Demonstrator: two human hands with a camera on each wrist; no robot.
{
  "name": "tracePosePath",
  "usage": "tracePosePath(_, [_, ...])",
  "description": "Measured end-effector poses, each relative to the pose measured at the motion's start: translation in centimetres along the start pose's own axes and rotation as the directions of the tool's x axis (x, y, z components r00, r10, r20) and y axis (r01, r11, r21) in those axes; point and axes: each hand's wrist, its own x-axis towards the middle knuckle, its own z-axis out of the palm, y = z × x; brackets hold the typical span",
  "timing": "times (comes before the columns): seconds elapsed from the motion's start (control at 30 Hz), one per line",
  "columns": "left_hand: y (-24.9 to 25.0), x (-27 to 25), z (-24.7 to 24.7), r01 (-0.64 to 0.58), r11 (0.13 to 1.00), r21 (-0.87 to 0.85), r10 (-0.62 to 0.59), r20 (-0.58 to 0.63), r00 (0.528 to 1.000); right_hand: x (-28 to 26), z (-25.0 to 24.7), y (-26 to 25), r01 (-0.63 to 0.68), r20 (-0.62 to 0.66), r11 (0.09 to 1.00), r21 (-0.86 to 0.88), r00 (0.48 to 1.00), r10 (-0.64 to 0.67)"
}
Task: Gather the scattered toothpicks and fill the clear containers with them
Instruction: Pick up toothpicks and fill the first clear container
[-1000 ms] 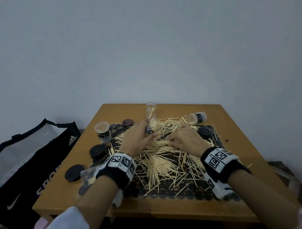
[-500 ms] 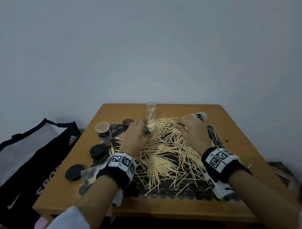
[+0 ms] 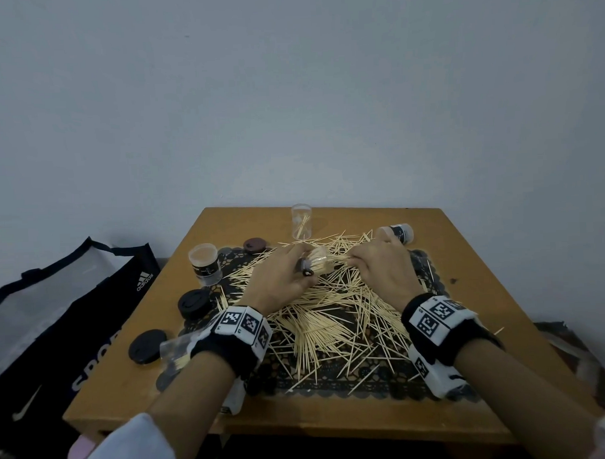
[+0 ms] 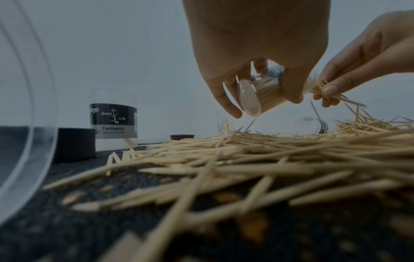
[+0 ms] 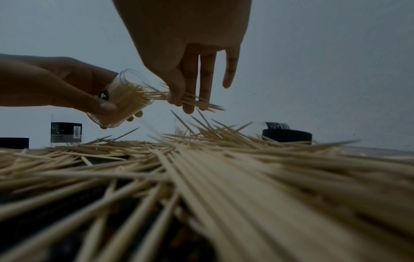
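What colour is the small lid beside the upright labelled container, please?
The small lid is dark reddish-brown, clearest in the head view.

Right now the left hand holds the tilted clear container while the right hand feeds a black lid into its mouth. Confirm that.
Not quite. The left hand does hold the tilted clear container, but the right hand feeds a bundle of toothpicks into it, not a lid. The right wrist view shows this.

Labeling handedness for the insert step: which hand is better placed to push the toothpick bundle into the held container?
Right. The right hand already pinches the toothpick bundle, tips at the mouth of the clear container. The left hand grips that tilted container, so it is occupied steadying it.
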Motion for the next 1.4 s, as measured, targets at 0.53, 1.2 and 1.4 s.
tracePosePath(0.53, [0.3, 0.1, 0.4, -0.012, 0.996, -0.093, 0.022, 0.106, 0.994, -0.1, 0.3, -0.4, 0.215, 0.053, 0.964, 0.156, 0.973, -0.225])
tracePosePath(1.2, [0.6, 0.0, 0.1, -0.06, 0.992, -0.114, 0.078, 0.165, 0.983, 0.0, -0.2, -0.3, 0.032, -0.014, 0.896, 0.442, 0.999, -0.029])
tracePosePath(1.4, [0.2, 0.0, 0.3, -0.052, 0.994, -0.095, 0.065, 0.142, 0.988, 0.0, 0.5, -0.3, 0.028, 0.033, 0.865, 0.502, 0.998, -0.051])
